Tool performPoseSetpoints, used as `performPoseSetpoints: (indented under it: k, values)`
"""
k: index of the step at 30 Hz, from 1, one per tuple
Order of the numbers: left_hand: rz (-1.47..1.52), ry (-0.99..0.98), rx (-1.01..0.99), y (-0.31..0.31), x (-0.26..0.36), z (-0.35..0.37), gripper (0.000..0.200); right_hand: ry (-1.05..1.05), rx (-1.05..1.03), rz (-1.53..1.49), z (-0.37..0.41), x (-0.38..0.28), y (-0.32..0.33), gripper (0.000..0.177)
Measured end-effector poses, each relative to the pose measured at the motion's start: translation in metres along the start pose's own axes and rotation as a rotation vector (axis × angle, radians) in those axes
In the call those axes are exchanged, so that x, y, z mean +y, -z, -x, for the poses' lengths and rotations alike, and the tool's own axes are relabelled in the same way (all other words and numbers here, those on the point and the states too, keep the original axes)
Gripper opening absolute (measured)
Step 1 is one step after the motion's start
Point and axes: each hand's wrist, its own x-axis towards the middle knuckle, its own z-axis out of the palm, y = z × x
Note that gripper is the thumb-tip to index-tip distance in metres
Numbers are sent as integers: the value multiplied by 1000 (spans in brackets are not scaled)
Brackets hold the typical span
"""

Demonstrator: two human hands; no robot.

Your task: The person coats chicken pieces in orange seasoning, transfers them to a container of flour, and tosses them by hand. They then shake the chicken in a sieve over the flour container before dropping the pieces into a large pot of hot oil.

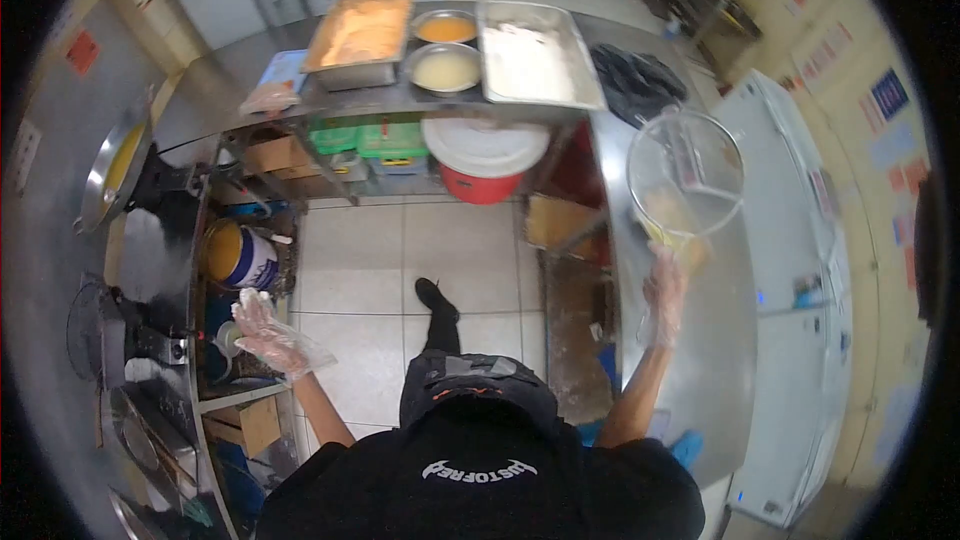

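My right hand [665, 295], in a clear plastic glove, is closed at the near end of a round wire strainer [637, 180] over the steel counter on the right. Something pale yellow [675, 232], smeared by motion, lies between the hand and the strainer's rim. On the other side, my left hand [265, 338] is held out with its fingers apart and nothing in it. Its clear glove has whitish matter on the fingertips. Near that hand stands a bucket of yellow-orange content [235, 252] on a low shelf.
Ahead, a steel counter bears a tray of orange crumbs [368, 30], two bowls of liquid [446, 28] [445, 70] and a tray of white powder [530, 55]. A black plastic bag [635, 80] lies at the corner. A pan [115, 165] sits left; a lidded red tub [480, 183] stands below.
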Motion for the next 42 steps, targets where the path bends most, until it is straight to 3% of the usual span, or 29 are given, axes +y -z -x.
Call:
performPoseSetpoints:
  k: [2,3,6,8,10,12,14,18,20,23,28,30,32,33,34,37,42]
  values:
    - [107,75,53,9,-15,-31,66,54,-152,34,-52,2,-92,36]
    - [-26,45,65,10,-21,-50,67,84,-227,53,-66,-3,-137,36]
    - [-58,-13,143,12,-43,-103,66,64,-489,59,-98,-22,-274,35]
    - [-85,-41,186,4,-49,-131,66,231,-594,212,-124,-9,-357,32]
    - [-119,-56,221,1,-61,-153,66,42,-783,146,-141,-5,-435,27]
    - [-119,-64,242,1,-69,-169,66,96,-884,248,-153,-9,-512,34]
    - [-115,-65,286,-8,-74,-185,67,490,-914,463,-170,-13,-597,37]
    - [-224,-97,429,-19,-84,-203,70,657,-934,394,-198,17,-762,35]
    - [-384,-224,419,-10,-97,-215,67,498,-959,489,-210,35,-846,29]
    - [-340,-218,524,5,-118,-243,69,641,-955,699,-243,117,-972,31]
    - [-463,-208,614,-27,-134,-316,73,491,-831,857,-261,161,-1060,25]
    - [-530,-200,617,-36,-134,-338,75,609,-752,684,-256,165,-1054,27]
    - [-455,-168,700,-27,-130,-346,76,467,-777,611,-248,158,-1057,30]
    - [-450,-174,750,-20,-127,-348,75,510,-774,675,-250,177,-1068,37]
    - [-467,-198,786,-14,-122,-346,75,552,-755,741,-252,196,-1079,46]
    - [-523,-221,897,10,-111,-326,72,570,-769,863,-251,215,-1083,46]
    - [-468,-316,1005,37,-65,-244,69,660,-613,745,-257,240,-1080,35]
